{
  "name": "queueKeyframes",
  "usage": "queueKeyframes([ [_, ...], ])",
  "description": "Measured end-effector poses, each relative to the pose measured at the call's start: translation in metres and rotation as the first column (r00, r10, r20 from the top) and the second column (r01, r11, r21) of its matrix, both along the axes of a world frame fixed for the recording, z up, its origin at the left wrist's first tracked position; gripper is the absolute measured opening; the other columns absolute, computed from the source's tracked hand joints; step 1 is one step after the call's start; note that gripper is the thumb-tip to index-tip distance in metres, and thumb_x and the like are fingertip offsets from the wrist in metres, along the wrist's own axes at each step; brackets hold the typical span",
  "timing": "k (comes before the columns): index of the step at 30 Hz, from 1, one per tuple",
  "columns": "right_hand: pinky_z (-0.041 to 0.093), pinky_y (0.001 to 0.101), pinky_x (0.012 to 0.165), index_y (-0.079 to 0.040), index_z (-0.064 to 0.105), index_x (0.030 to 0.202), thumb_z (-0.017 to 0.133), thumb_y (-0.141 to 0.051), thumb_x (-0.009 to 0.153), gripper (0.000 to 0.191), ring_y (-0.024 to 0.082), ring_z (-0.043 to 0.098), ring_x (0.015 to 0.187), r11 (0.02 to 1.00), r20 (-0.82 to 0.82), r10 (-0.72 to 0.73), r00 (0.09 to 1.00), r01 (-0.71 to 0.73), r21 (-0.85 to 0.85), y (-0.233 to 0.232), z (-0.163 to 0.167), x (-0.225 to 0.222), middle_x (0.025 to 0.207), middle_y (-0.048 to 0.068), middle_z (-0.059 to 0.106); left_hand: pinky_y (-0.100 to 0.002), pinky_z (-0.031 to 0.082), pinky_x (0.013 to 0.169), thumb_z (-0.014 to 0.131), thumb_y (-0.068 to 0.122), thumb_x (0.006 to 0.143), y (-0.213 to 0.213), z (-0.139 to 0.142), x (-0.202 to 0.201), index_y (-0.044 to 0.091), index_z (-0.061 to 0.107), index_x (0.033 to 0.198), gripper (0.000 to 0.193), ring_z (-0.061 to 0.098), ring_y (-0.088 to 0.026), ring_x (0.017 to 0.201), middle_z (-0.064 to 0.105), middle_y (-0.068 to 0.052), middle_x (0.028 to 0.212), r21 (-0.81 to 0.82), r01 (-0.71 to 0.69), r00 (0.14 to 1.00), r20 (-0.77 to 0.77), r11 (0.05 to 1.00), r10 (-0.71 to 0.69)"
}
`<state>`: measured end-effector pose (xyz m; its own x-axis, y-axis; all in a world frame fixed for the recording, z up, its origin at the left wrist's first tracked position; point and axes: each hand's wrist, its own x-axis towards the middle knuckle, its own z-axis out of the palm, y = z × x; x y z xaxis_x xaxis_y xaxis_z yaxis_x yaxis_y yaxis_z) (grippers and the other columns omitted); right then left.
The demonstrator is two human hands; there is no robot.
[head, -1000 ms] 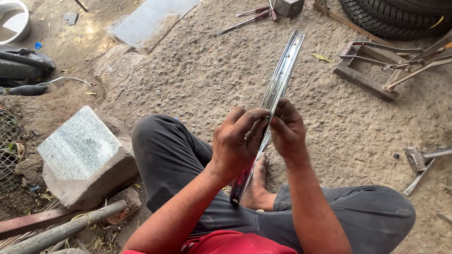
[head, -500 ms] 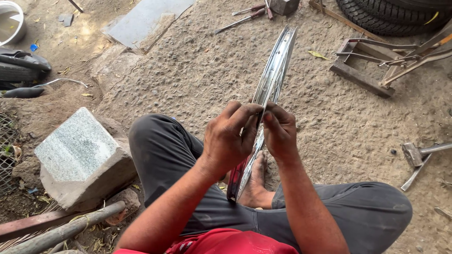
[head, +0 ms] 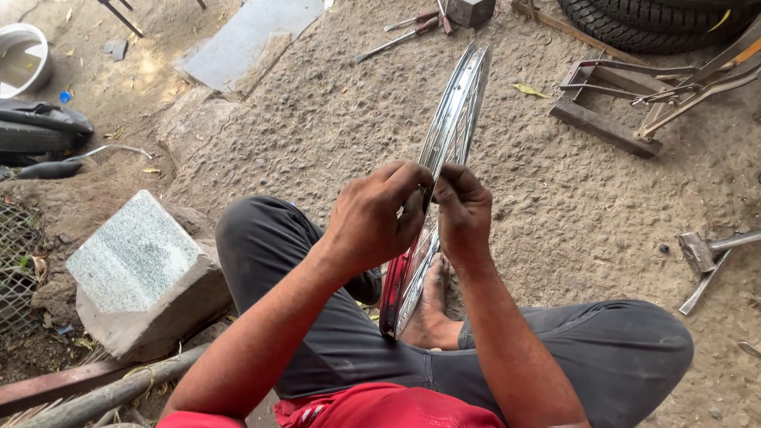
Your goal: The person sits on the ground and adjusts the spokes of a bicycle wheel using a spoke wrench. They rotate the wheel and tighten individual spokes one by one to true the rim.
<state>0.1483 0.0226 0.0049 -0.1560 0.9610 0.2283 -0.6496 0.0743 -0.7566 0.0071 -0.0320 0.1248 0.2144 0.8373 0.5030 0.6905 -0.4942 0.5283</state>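
Left hand [head: 372, 222] and right hand [head: 464, 214] both pinching shiny chrome spoked wheel rim [head: 456, 119], rim standing upright on edge between knees, resting by bare foot [head: 432, 305]. Risk: thin-edge fingertip grip slipping, rim tipping onto gritty ground.

L hand [head: 371, 222], R hand [head: 464, 214]: fingers pinched together.

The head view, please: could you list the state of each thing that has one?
Wheel rim: upright on edge, held between both hands.
Left hand: gripping the rim.
Right hand: pinching the rim.
Stone block: lying tilted.
Hammer: lying flat.
Tyre: lying flat.
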Motion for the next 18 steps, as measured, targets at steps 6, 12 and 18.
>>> queueKeyframes([
  [6,0.057,0.024,0.086,-0.003,0.071,0.118,0.066,-0.011,0.105,0.016,0.007,0.064,0.088,0.995,-0.023,-0.081,0.996,0.08,-0.053,-0.001,-0.002,-0.002,0.097,0.001,0.071,-0.04,0.055,0.06,0.067,0.007,0.09,0.008,0.0,-0.005,0.007,0.062,0.106,0.017,0.07,-0.025,0.071,0.067,-0.01,0.09,-0.025,-0.003,1.0,-0.018,1.0,0.002],
  [12,0.053,0.0193,0.08,-0.002,0.071,0.119,0.068,-0.008,0.105,0.016,0.005,0.06,0.085,0.991,-0.045,-0.099,0.994,0.095,-0.089,0.0,-0.002,-0.003,0.096,-0.001,0.07,-0.038,0.054,0.06,0.072,0.011,0.091,0.015,0.003,-0.011,0.008,0.06,0.096,0.013,0.069,-0.022,0.07,0.065,-0.007,0.085,-0.082,0.018,0.998,-0.061,0.997,-0.023],
  [18,0.053,0.0181,0.078,0.0,0.071,0.118,0.069,-0.006,0.103,0.016,0.005,0.06,0.082,0.989,-0.113,-0.08,0.99,0.065,-0.134,0.001,-0.002,-0.002,0.096,0.001,0.071,-0.037,0.054,0.06,0.07,0.006,0.085,0.016,0.006,-0.012,0.01,0.062,0.097,0.015,0.069,-0.021,0.071,0.066,-0.006,0.087,-0.074,0.043,0.996,-0.079,0.996,-0.048],
])
